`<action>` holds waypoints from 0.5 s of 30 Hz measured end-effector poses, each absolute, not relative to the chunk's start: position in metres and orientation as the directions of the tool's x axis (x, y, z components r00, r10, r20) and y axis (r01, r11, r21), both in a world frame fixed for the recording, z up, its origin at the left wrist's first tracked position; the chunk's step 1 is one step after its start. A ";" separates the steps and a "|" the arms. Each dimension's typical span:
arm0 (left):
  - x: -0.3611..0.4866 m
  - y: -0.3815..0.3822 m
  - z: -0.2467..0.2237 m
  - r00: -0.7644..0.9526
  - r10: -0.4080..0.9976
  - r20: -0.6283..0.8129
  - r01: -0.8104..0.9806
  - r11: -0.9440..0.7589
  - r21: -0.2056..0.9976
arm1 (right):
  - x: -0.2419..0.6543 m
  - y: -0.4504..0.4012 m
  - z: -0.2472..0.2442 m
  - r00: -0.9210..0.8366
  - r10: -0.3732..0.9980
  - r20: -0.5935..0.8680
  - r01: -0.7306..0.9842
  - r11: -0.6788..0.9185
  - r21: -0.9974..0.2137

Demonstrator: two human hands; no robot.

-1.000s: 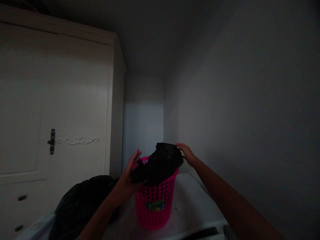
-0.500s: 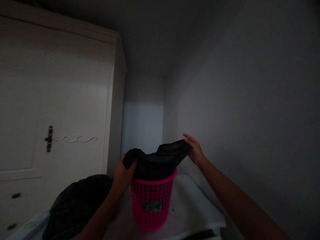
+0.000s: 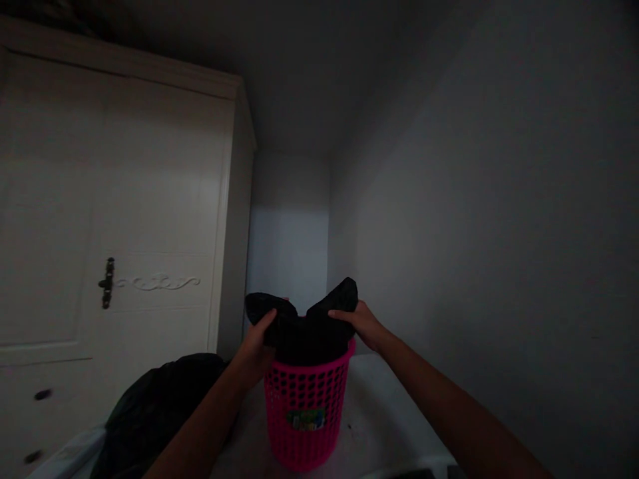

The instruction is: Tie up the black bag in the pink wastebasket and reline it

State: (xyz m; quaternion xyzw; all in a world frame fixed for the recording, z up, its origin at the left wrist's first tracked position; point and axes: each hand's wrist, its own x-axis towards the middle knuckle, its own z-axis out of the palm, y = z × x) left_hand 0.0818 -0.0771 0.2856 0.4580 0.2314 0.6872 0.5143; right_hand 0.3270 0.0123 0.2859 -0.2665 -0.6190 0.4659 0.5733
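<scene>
A pink perforated plastic wastebasket [image 3: 305, 436] stands upright on a white surface, a small coloured label on its front. Inside its mouth sits a black trash bag [image 3: 312, 339], its upper part rising above the rim. On the left, my left hand [image 3: 259, 346] is closed on the bag's edge, thumb on top. My right hand [image 3: 357, 322] grips the opposite edge, thumb on the near side and the other fingers hidden behind the plastic. Between the hands the bag's top dips in the middle. How far down the bag reaches is hidden.
To the left lies a large black plastic bag [image 3: 160, 406], partly behind my left forearm. The white table [image 3: 374, 412] carries the wastebasket. A white wardrobe [image 3: 160, 186] with a dark handle [image 3: 106, 283] rises at left; a grey wall [image 3: 474, 219] runs along the right.
My right hand has moved left and slightly down, closer to my left hand. The bag's right side, stretched outward before, now stands up in a peak. The wastebasket stays in place.
</scene>
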 end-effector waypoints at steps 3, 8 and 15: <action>0.068 -0.088 0.283 -0.017 0.933 0.359 -0.533 -0.312 0.786 | 0.326 0.020 0.278 0.005 0.885 0.465 -0.295 0.446 -0.845; 0.052 -0.092 0.273 -0.069 0.949 0.306 -0.361 -0.310 0.879 | 0.344 0.027 0.270 0.097 0.922 0.374 -0.518 0.368 -0.772; 0.084 -0.079 0.298 -0.045 0.925 0.376 -0.742 -0.283 0.608 | 0.340 0.001 0.274 -0.202 0.835 0.512 -0.575 0.321 -0.752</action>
